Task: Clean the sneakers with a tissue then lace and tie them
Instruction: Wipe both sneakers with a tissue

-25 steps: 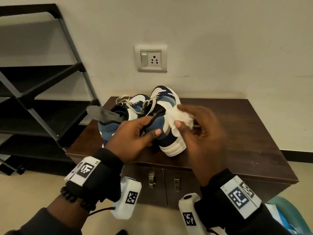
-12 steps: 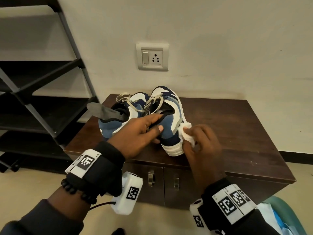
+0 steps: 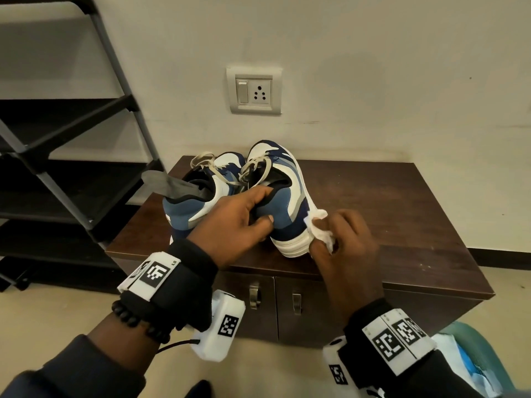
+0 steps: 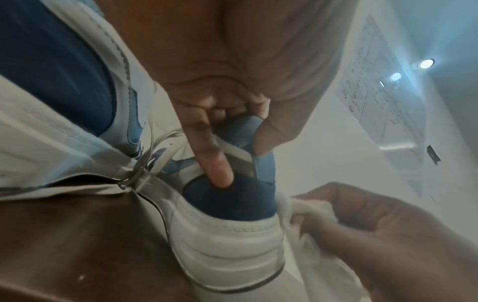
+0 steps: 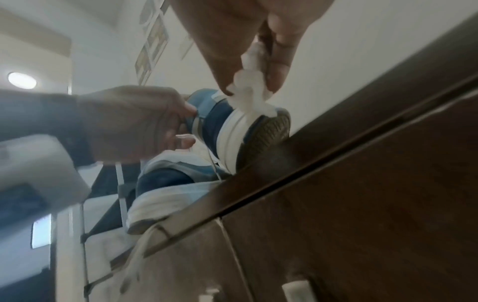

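Observation:
Two blue and white sneakers stand side by side on a dark wooden cabinet [image 3: 402, 214], toes toward the wall. My left hand [image 3: 244, 219] grips the heel collar of the right sneaker [image 3: 287, 196], thumb on the back and fingers inside; the sneaker [image 4: 227, 204] is tilted with its sole [image 5: 264, 134] partly lifted. My right hand [image 3: 342, 239] pinches a crumpled white tissue [image 3: 320, 231] against the white midsole at the heel's right side; the tissue [image 5: 250, 96] [image 4: 305, 216] touches the sole edge. The left sneaker [image 3: 195, 202] has loose laces and a grey insole sticking out.
A black metal shoe rack [image 3: 71, 173] stands left of the cabinet. A wall socket [image 3: 254, 91] is above the sneakers. The cabinet has two doors with metal handles [image 3: 254, 295]. A teal object with blue and white material [image 3: 471, 363] sits on the floor at lower right.
My right hand came down with the tissue from the upper side of the right sneaker to the white midsole by the heel. My left hand kept its grip on the heel collar.

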`<state>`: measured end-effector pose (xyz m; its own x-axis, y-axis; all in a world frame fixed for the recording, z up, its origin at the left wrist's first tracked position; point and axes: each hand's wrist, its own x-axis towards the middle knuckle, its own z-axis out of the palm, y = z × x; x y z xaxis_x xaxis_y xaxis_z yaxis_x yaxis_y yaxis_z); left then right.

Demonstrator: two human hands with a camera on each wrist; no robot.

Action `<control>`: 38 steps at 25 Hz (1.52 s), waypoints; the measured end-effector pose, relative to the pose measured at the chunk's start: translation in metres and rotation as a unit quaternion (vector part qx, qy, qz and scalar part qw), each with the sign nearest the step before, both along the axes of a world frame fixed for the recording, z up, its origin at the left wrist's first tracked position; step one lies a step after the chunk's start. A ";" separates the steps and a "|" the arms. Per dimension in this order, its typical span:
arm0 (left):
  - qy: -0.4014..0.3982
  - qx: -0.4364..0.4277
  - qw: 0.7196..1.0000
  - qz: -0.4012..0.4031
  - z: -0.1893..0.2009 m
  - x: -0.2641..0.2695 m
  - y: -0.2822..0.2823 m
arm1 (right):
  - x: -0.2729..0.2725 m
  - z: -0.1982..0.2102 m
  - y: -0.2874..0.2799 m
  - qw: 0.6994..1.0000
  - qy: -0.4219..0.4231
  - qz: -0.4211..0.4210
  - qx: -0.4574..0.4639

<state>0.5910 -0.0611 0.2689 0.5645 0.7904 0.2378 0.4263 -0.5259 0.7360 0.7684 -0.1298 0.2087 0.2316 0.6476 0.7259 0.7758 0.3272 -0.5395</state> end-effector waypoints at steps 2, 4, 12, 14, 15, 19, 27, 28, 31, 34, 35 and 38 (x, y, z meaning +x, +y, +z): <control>-0.002 0.015 1.000 0.005 0.002 0.001 0.000 | -0.009 0.011 0.002 0.999 -0.004 0.029 0.020; -0.012 0.006 1.000 0.013 0.000 -0.001 -0.001 | -0.023 0.014 0.003 0.996 -0.037 0.078 0.019; 0.002 0.023 0.999 0.029 -0.007 -0.003 -0.005 | -0.016 0.008 -0.007 0.999 -0.026 0.032 -0.003; -0.002 0.023 0.999 0.023 -0.007 -0.001 -0.004 | -0.018 0.001 -0.009 0.994 -0.086 0.069 -0.023; -0.001 0.015 1.000 0.021 -0.007 -0.001 -0.003 | -0.010 -0.002 -0.006 0.994 -0.079 0.059 -0.039; -0.013 -0.024 0.999 0.020 -0.008 -0.003 -0.001 | 0.013 0.000 -0.003 0.997 0.034 -0.040 -0.062; -0.023 -0.037 0.998 0.040 -0.011 -0.005 -0.004 | 0.005 0.002 -0.003 0.998 0.045 -0.015 -0.034; -0.029 -0.043 0.998 0.043 -0.011 -0.006 -0.004 | 0.003 0.005 -0.004 0.999 0.032 0.004 -0.019; -0.041 -0.045 0.997 0.047 -0.012 -0.007 -0.004 | -0.016 0.006 -0.003 0.994 -0.066 0.090 -0.011; -0.037 -0.064 0.996 0.050 -0.016 -0.011 -0.005 | -0.004 0.014 0.006 1.000 -0.006 0.024 -0.012; -0.042 -0.075 0.995 0.051 -0.017 -0.014 -0.005 | -0.004 0.019 0.007 1.000 0.000 0.018 0.002; -0.066 -0.097 0.992 0.036 -0.019 -0.020 -0.004 | -0.029 0.027 0.005 0.991 -0.090 0.096 0.025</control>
<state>0.5706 -0.0647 0.2501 0.4791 0.8656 0.1457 0.3513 -0.3411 0.8719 0.7394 -0.1251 0.2361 -0.0276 0.6292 0.7767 0.7790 0.5005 -0.3778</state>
